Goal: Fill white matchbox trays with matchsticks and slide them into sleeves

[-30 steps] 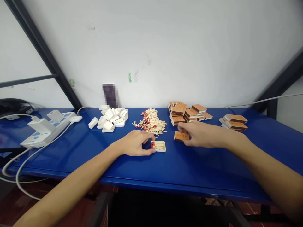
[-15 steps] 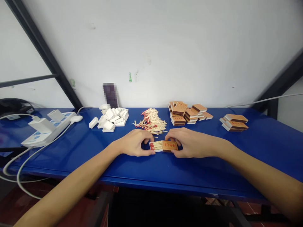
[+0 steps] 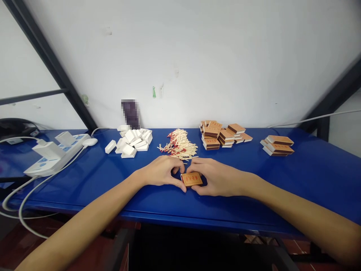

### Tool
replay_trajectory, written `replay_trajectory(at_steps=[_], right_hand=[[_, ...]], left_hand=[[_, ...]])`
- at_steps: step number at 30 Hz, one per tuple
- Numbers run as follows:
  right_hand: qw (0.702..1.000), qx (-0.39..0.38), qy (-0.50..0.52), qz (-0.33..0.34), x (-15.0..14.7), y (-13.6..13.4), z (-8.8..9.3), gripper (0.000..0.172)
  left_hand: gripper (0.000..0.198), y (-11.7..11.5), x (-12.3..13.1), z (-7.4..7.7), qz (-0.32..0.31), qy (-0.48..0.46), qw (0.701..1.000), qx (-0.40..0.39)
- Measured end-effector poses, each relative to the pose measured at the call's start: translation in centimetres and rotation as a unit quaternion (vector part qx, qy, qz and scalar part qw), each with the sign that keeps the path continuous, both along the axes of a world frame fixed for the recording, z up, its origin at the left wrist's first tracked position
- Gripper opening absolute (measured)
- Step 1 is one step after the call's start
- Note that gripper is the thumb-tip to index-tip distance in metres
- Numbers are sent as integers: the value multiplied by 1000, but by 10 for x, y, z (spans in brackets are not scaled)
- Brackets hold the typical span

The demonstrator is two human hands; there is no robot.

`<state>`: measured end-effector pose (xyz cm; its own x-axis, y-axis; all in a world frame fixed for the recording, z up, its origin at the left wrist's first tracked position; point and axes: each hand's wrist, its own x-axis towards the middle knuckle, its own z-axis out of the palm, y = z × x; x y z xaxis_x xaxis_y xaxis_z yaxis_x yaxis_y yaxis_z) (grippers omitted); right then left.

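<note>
A matchbox (image 3: 191, 179) with an orange-brown printed top lies between my hands, its inner tray nearly all inside the sleeve. Only a thin strip of white tray and red match heads shows at its left end. My right hand (image 3: 214, 177) is closed around the right part of the box, thumb on the near side and fingers on the far side. At the left end, my left hand (image 3: 163, 172) grips the box with thumb and fingers curled. Just behind the hands is a heap of loose red-headed matches (image 3: 183, 145).
White empty trays (image 3: 129, 143) are piled at the back left. Orange matchbox sleeves (image 3: 213, 130) are heaped right of the matches, and a small stack of matchboxes (image 3: 279, 145) stands farther right. A white power strip (image 3: 56, 160) with cables is at the left.
The sleeve has slid left over the match-filled tray, covering the matches. My right hand has moved left with it, closer to my left hand.
</note>
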<state>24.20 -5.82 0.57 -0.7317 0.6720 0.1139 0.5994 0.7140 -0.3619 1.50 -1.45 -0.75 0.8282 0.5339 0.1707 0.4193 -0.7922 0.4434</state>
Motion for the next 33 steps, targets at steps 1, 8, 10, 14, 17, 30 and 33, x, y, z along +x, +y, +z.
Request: replay_trajectory(at_steps=[1, 8, 10, 14, 17, 30, 33], right_hand=[[1000, -1, 9, 12, -2, 0, -2, 27], [989, -36, 110, 88, -5, 2, -10, 39], [987, -60, 113, 95, -4, 5, -8, 39], [981, -117, 100, 120, -1, 11, -2, 34], [979, -108, 83, 150, 0, 13, 1, 30], [995, -56, 51, 69, 7, -13, 23, 29], [999, 10, 35, -3, 49, -15, 49, 32]], left_hand=[[55, 1, 0, -1, -1, -2, 1000, -5], [64, 3, -2, -7, -54, -44, 996, 51], [64, 1, 0, -7, -70, -66, 989, 111], [63, -4, 5, -8, -98, -44, 964, 242], [63, -7, 9, -10, -133, -18, 941, 311], [60, -11, 6, -6, -114, -84, 950, 278], [54, -10, -2, 3, -98, -80, 957, 262]])
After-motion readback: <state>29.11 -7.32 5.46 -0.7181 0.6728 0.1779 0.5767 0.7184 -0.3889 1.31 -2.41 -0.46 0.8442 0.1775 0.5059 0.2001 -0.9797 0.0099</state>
